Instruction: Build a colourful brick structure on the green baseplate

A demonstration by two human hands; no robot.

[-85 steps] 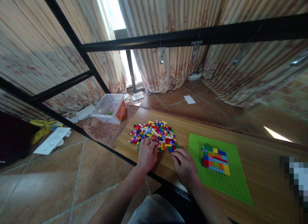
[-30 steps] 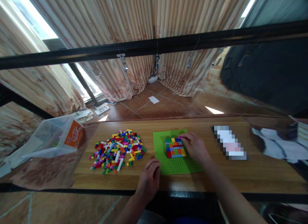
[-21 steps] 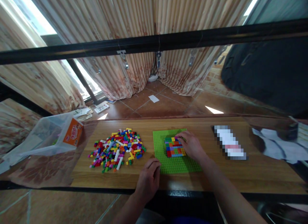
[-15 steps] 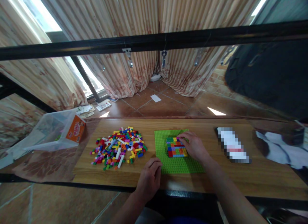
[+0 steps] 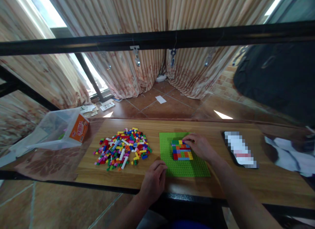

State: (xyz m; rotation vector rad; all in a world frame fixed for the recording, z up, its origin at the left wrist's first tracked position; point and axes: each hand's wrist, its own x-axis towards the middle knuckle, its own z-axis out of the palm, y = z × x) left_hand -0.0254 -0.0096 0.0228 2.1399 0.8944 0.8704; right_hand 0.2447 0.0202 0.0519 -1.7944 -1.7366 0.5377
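A green studded baseplate (image 5: 197, 168) lies on the table, bearing a low block of many-coloured toy bricks (image 5: 182, 152). My right hand (image 5: 200, 147) reaches over the plate from the right. Its thumb and fingertips pinch together at the block's upper right corner, on a small purple brick (image 5: 183, 141) that is partly covered by them. Closed in a loose curl, my left hand (image 5: 154, 176) rests at the near left corner of the plate, and nothing shows in its fingers.
Loose toy bricks (image 5: 115, 153) are heaped on the wooden table (image 5: 137, 183) to the left. A clear plastic bin (image 5: 59, 124) with an orange label stands beyond them. On the right lie a phone (image 5: 240, 150) and white papers (image 5: 287, 153). A black bar (image 5: 152, 40) crosses ahead.
The view has shifted slightly. My right fingers stay at the block's upper right corner, with the hand a little flatter and farther right. My left hand has kept its place.
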